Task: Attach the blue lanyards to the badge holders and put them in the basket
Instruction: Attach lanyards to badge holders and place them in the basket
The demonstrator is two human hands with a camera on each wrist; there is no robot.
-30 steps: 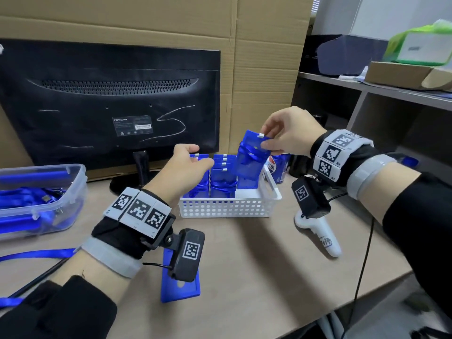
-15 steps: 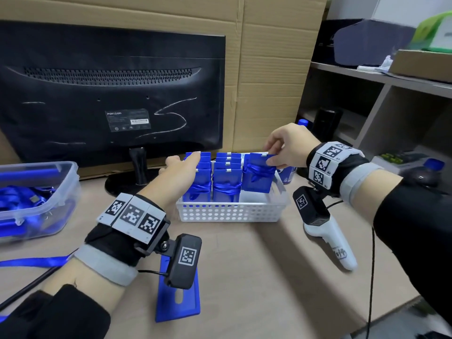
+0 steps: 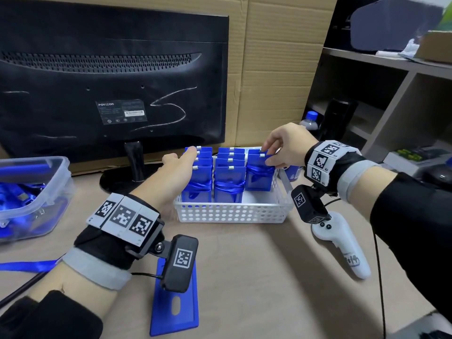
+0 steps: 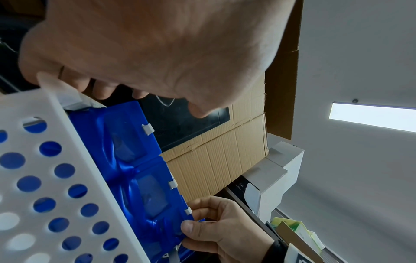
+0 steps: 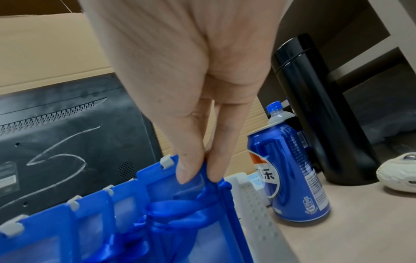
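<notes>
A white perforated basket (image 3: pixel 232 212) holds three rows of upright blue badge holders wrapped in blue lanyards. My right hand (image 3: pixel 266 155) pinches the top corner of the front badge holder (image 3: pixel 259 178) in the right row, which stands inside the basket. In the right wrist view its thumb and finger (image 5: pixel 186 170) clamp that holder's edge (image 5: pixel 157 179). My left hand (image 3: pixel 182 162) lies with straight fingers on the tops of the left row (image 3: pixel 198 189). A bare blue badge holder (image 3: pixel 175 309) lies flat on the table under my left wrist.
A clear plastic tub (image 3: pixel 36 192) of blue lanyards sits at left, one loose lanyard (image 3: pixel 27 265) before it. A monitor's back (image 3: pixel 110 81) stands behind the basket. A white controller (image 3: pixel 342 248), blue can (image 5: pixel 292 174) and black flask (image 5: pixel 321 110) are right.
My right hand has lowered the wrapped badge holder from above the basket down into the right row. My left hand has stayed on the left row.
</notes>
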